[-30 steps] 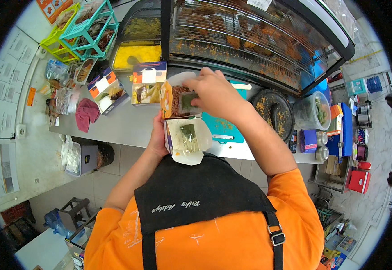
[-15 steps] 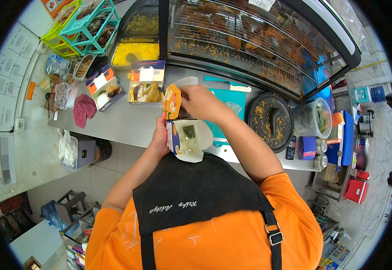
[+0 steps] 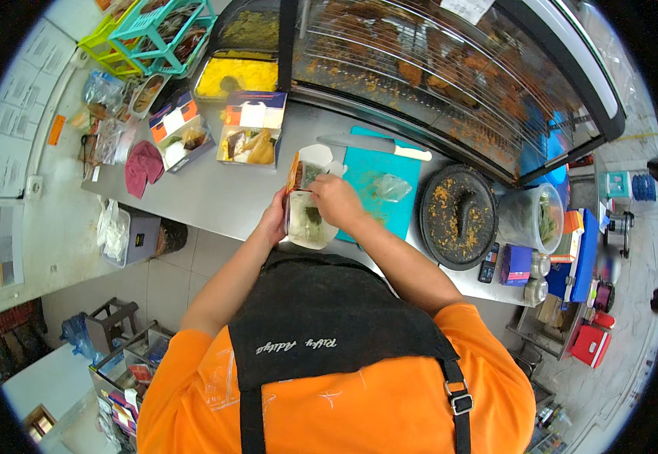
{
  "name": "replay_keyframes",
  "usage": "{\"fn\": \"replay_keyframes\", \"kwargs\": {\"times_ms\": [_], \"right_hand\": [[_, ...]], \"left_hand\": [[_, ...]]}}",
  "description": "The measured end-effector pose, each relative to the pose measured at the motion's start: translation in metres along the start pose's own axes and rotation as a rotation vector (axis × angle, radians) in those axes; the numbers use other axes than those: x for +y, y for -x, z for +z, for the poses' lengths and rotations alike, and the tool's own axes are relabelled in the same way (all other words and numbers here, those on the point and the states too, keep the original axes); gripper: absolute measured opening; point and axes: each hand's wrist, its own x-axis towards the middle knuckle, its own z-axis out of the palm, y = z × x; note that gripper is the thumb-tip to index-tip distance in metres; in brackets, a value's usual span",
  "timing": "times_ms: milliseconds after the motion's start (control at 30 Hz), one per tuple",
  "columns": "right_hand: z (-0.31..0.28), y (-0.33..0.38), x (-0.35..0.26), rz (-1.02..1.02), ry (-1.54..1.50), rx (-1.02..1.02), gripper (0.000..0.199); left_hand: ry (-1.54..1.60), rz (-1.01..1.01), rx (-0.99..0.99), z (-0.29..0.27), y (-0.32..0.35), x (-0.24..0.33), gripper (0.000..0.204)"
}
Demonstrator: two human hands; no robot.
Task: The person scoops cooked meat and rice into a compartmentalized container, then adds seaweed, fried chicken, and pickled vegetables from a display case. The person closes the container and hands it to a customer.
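Note:
An opened paper food box [image 3: 296, 233], white inside with an orange printed panel, is at the counter's front edge. A dark green leaf piece [image 3: 312, 216] lies in its near part. My left hand [image 3: 274, 218] is closed on the box's left side. Over the middle of the box, my right hand [image 3: 336, 201] has its fingers bent together; what they hold, if anything, is hidden. Just right of the box lies a turquoise cutting board [image 3: 370, 208] with a small clear plastic bag [image 3: 391, 188]. A knife [image 3: 408, 152] with a cream handle rests across the board's far end.
Two open food boxes, one filled with fried food [image 3: 249, 147] and another [image 3: 185, 147], stand left. A maroon cloth [image 3: 144, 170] lies beside them. Behind is a glass display case [image 3: 405, 60]; a tray of yellow food [image 3: 238, 76] adjoins it. Right are a black lid [image 3: 457, 216] and clear tub [image 3: 529, 219].
The box's orange panel has swung down and away from me, showing more of its white inside. My right hand has moved nearer, from that panel to the box's middle. The view has shifted slightly.

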Motion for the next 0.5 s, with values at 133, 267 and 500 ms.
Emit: {"fn": "replay_keyframes", "kwargs": {"times_ms": [133, 267, 500], "right_hand": [[0.014, -0.014, 0.008, -0.04, 0.091, -0.02, 0.01], [0.013, -0.017, 0.016, 0.036, -0.16, 0.131, 0.018], [-0.04, 0.004, 0.089, 0.575, -0.01, 0.377, 0.024]], "left_hand": [[-0.434, 0.308, 0.249, -0.026, 0.02, 0.018, 0.04], [-0.509, 0.374, 0.379, -0.046, 0.058, 0.038, 0.031], [-0.868, 0.675, 0.176, 0.001, 0.056, 0.142, 0.032]]}}
